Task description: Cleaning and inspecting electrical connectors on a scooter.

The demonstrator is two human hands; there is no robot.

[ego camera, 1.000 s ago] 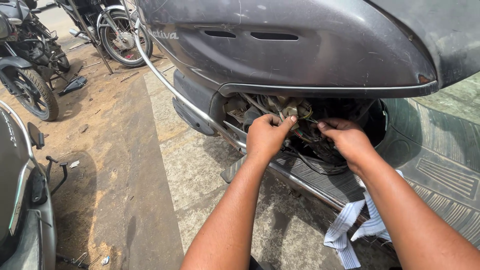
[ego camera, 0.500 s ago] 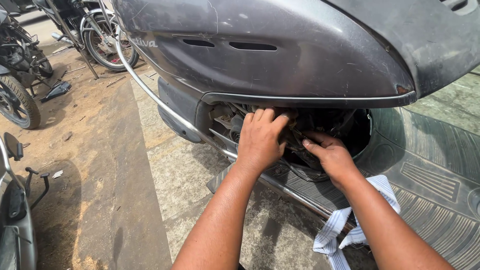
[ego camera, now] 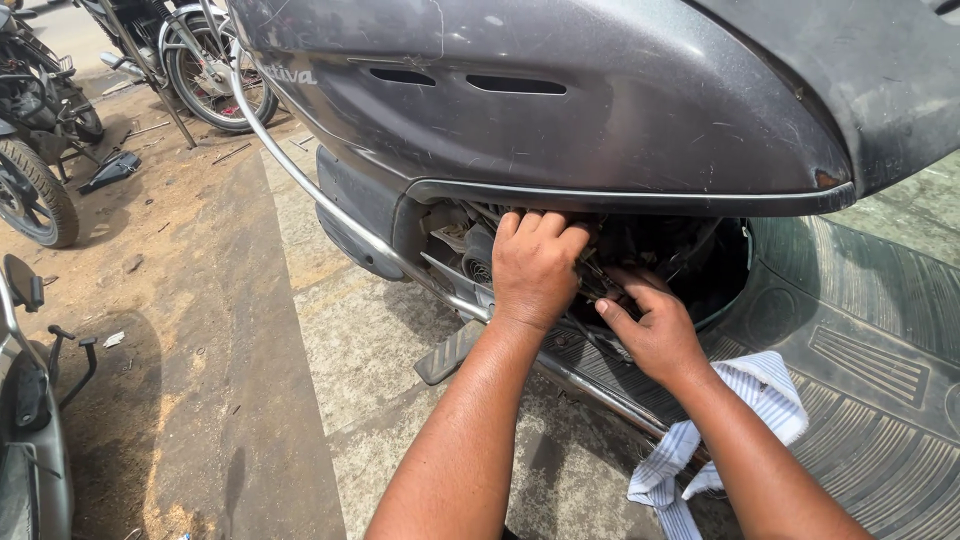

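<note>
The dusty grey scooter (ego camera: 600,110) is standing on the paved ground, its side panel missing below the bodywork. In the dark opening, the engine parts (ego camera: 470,245) and black wires (ego camera: 600,285) are lying exposed, greasy and tangled, partly hidden.

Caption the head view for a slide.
Both hands, left and right, reach into the grey scooter's open engine bay.

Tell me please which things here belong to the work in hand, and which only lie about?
In use: left hand and right hand inside the scooter's engine opening, under the grey side panel.

Lying about: striped cloth, parked motorcycles, footrest.
</note>
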